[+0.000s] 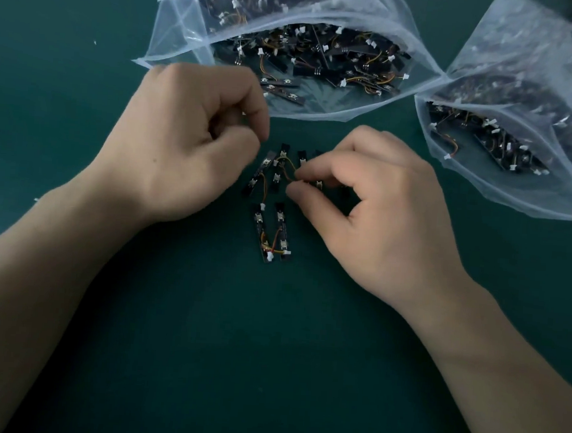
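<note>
Your right hand (372, 208) pinches a thin orange-yellow wire (285, 168) btw thumb and index tip; the other fingers are curled loosely behind. The wire is soft and arcs from the pinch up-left to a small white plug. It sits mid-mat, just beyond the middle, in a loose cluster of narrow strips (275, 179). These are flat, black and rigid, w/ tiny metal buttons on top. Most of them run roughly near-to-far. The leftmost leans diagonally, far end to the right.

Your left hand (189, 136) is curled, thumb against index, just left of the cluster. Can't tell if it holds anything.

Nearer you, two strips (270, 232) lie side by side, parallel, long axis pointing away from you, white plugs at the near ends.

Dark green matte mat (269, 349) under everything. Beyond the hands is a crinkly clear plastic bag (175, 35), mouth open toward you, full of the same strips. A second bag (521, 63) lies to the right.
</note>
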`<state>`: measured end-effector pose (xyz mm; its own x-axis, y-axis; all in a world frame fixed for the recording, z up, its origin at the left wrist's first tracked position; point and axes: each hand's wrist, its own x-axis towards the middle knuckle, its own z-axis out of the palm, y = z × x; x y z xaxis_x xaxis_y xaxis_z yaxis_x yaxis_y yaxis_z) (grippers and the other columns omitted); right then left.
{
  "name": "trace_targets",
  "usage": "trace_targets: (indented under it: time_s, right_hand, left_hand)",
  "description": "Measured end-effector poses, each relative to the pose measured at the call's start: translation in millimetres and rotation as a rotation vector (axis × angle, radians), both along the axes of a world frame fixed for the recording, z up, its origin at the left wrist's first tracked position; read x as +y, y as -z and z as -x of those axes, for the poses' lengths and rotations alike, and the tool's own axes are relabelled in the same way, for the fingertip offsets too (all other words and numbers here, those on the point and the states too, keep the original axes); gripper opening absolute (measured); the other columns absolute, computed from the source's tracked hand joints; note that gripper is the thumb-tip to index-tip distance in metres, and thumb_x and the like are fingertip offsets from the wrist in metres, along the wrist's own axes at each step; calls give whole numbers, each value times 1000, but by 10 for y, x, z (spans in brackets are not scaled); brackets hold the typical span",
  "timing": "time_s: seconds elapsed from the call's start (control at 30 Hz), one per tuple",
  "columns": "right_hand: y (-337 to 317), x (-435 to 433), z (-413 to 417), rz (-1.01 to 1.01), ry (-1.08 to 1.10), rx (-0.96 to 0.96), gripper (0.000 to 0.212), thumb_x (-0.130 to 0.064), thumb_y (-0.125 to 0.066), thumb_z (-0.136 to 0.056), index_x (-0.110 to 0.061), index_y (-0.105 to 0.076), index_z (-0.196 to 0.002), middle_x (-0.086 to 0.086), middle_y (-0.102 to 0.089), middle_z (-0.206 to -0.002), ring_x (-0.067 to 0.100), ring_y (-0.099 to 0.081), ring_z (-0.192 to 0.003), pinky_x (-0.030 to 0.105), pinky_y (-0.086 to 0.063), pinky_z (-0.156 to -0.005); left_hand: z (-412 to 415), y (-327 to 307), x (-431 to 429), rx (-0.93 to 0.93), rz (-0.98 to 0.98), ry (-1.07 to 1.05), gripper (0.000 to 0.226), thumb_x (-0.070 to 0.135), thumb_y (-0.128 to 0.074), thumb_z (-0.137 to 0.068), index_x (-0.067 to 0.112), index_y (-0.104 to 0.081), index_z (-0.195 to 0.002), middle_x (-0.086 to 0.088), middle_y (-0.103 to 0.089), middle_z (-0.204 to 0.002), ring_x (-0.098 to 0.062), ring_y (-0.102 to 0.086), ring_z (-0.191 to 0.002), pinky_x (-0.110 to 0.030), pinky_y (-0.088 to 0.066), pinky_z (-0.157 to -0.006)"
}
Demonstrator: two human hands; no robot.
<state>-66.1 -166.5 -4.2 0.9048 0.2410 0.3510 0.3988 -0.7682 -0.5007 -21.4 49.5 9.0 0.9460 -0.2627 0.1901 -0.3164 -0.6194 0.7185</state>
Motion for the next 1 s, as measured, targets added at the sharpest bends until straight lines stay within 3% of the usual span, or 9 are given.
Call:
trace_targets:
  time_s: [0.1,0.23,0.6,1.0]
  right_hand:
    - [10,-1,-6,-15,-2,5,17,-33,-77,-94,-17,-81,-99,-3,-63,-89,21,-61,-85,44,-51,-78]
    - [26,-6,-11,-31,-10,16,18,-33,-76,-95,-17,-81,-101,-3,-64,-90,22,-63,-86,44,-51,-76]
    - [48,-30,-18,-60,-13,51,16,-31,-76,-96,-17,-81,-101,-4,-64,-90,20,-64,-87,43,-52,-72]
    - [57,-40,-22,-82,13,62,14,-30,-75,-96,-18,-81,-102,-5,-64,-91,18,-64,-87,43,-53,-71]
  left_hand:
    - [29,-11,32,15,-150,60,24,28,-57,-71,29,-69,-93,7,-56,-68,-19,-50,-61,-34,-46,-61]
    - [35,-16,30,1,-269,82,33,41,-57,-69,41,-65,-101,16,-58,-76,-13,-55,-70,-35,-47,-65]
    - [35,17,21,-30,-301,55,37,46,-58,-72,43,-65,-108,23,-59,-81,-7,-56,-70,-32,-41,-64]
    - [45,24,19,-38,-283,37,39,45,-58,-72,42,-64,-110,15,-58,-75,-7,-54,-61,-37,-48,-65]
